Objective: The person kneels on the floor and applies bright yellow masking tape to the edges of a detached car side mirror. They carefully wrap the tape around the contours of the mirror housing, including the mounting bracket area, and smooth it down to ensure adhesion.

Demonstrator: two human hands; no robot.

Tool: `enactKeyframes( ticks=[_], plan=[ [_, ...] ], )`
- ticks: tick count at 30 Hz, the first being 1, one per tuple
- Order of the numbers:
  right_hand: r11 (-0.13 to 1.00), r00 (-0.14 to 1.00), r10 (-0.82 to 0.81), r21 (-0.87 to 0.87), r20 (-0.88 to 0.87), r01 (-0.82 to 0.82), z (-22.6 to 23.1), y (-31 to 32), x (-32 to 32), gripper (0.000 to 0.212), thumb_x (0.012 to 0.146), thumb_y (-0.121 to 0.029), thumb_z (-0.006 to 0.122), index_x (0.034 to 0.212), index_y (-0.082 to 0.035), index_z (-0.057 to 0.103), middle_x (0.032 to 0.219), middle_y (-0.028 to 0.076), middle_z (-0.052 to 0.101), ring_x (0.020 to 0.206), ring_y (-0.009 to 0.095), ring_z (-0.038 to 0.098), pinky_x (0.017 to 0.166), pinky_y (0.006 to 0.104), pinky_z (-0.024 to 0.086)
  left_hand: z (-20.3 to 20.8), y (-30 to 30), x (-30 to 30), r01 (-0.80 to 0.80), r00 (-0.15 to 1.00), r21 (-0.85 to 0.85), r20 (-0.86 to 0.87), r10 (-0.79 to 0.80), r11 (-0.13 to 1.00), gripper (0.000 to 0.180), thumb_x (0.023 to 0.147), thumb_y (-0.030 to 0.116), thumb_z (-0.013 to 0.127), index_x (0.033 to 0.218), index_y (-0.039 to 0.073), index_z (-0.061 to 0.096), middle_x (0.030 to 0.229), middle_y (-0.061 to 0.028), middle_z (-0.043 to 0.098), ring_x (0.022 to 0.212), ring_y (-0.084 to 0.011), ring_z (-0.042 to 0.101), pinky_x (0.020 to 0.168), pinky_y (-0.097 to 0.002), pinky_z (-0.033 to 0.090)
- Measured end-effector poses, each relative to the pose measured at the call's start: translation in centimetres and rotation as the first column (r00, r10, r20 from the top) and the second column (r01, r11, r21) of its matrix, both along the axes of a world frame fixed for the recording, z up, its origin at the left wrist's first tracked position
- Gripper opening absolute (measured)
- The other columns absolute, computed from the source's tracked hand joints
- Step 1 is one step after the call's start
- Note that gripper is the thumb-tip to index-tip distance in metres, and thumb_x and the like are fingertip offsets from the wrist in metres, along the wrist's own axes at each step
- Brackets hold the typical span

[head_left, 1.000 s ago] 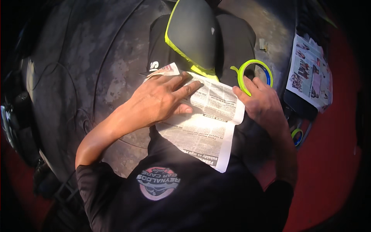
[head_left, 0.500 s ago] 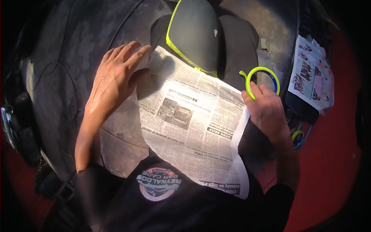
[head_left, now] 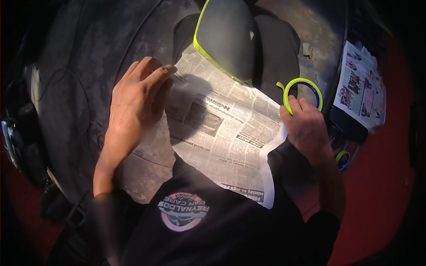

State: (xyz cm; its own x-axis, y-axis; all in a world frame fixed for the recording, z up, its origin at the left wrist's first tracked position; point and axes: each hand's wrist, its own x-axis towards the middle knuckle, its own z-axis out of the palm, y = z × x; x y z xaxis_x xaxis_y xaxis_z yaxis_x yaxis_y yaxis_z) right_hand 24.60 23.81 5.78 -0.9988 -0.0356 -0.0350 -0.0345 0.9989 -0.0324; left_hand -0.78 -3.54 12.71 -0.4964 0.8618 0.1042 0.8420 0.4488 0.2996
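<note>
A newspaper sheet (head_left: 213, 133) stretches between my hands over my lap, its far edge lying along a smooth dark grey rounded part (head_left: 225, 40). Bright yellow-green masking tape (head_left: 207, 56) lines that part's left and lower edge. My left hand (head_left: 137, 99) has its fingers drawn together at the sheet's upper left edge, thumb partly hidden. Closed at the sheet's right edge, my right hand (head_left: 306, 124) holds a roll of yellow-green tape (head_left: 320, 95) with a blue core; a short loose tape end sticks out to its left.
Another printed sheet (head_left: 357, 88) lies to the right on a dark surface, with a second tape roll (head_left: 342, 159) below it. A thin cable (head_left: 128, 44) runs across the worn grey surface (head_left: 95, 53) at left. Red floor (head_left: 377, 190) shows at right.
My left hand has moved slightly right and gone from spread fingers to closed at the sheet's edge. The sheet's lower end has risen a little. My right hand stays nearly still with the tape.
</note>
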Motion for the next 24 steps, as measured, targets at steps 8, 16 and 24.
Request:
enactKeyframes(
  ticks=[8,16,24],
  plan=[
    [0.996,0.991,-0.003,-0.09,0.133,0.015,1.0,-0.2,0.1,0.026,0.086,-0.008,0.074,0.111,-0.002,0.077,0.116,0.018,0.072,0.095,0.033,0.07,0.08,0.0454,0.059,-5.2,4.6,0.1,0.532,0.777,-0.21,0.505,-0.375,0.82,0.085,0.111,0.069,0.03,0.149,0.0,0.062,0.153,-0.0265,0.062,0.147,-0.0447,0.054,0.126,-0.0529,0.041],
    [0.892,0.996,-0.091,-0.446,-0.012,0.076,5.9,2.4,0.4,0.029,0.087,0.002,0.067,0.115,0.0,0.074,0.112,0.019,0.073,0.098,0.035,0.073,0.084,0.043,0.06,-5.6,4.7,0.6,0.527,0.793,-0.213,0.471,-0.386,0.822,0.086,0.112,0.069,0.029,0.151,-0.002,0.061,0.155,-0.0276,0.059,0.152,-0.0435,0.048,0.13,-0.0522,0.035],
    [0.555,0.963,-0.268,-0.822,-0.037,0.123,7.2,2.8,-1.9,0.027,0.093,0.005,0.061,0.116,0.005,0.073,0.104,0.019,0.074,0.089,0.035,0.073,0.085,0.041,0.057,-2.1,4.9,0.3,0.396,0.881,-0.144,0.338,-0.331,0.907,0.039,0.103,0.024,0.072,0.137,0.005,0.071,0.141,-0.0189,0.07,0.13,-0.0403,0.065,0.11,-0.0476,0.054]
  ],
)
